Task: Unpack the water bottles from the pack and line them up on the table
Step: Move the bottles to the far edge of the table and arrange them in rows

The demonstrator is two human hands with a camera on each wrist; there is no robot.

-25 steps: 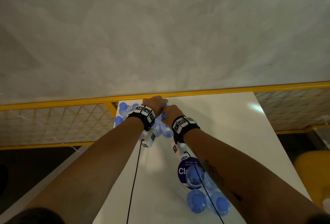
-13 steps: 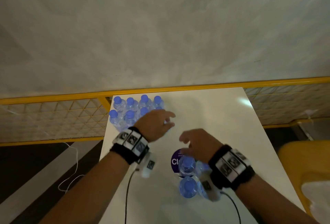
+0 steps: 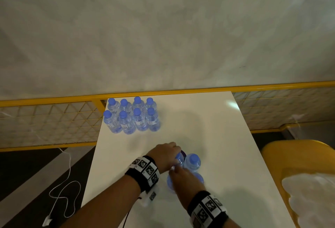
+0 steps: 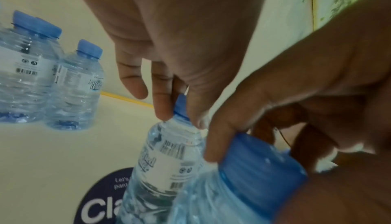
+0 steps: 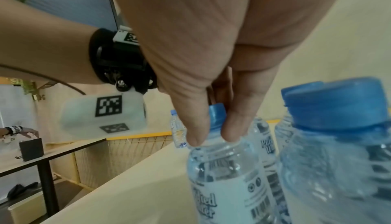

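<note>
Eight clear water bottles with blue caps [image 3: 132, 115] stand in two rows at the table's far left corner; two of them show in the left wrist view [image 4: 42, 77]. A small cluster stands near me. My left hand [image 3: 176, 158] [image 4: 181, 115] pinches the cap of one cluster bottle [image 3: 179, 157] [image 4: 169, 160]. My right hand [image 3: 179, 175] [image 5: 213, 135] pinches the cap of the bottle next to it [image 3: 170, 182] [image 5: 224, 185]. Two more bottles [image 3: 193, 162] [image 3: 199, 178] stand free on the right of the cluster. Both held bottles are upright.
The white table [image 3: 208, 128] carries a round dark sticker [image 4: 101, 202] under the cluster. A yellow mesh fence [image 3: 54, 118] runs behind the table. A yellow chair [image 3: 290, 155] with crumpled white plastic [image 3: 311, 200] stands at the right. A white cable [image 3: 63, 191] lies on the floor at the left.
Both hands left the far rows and drew back to the near cluster. Each now pinches a bottle cap there.
</note>
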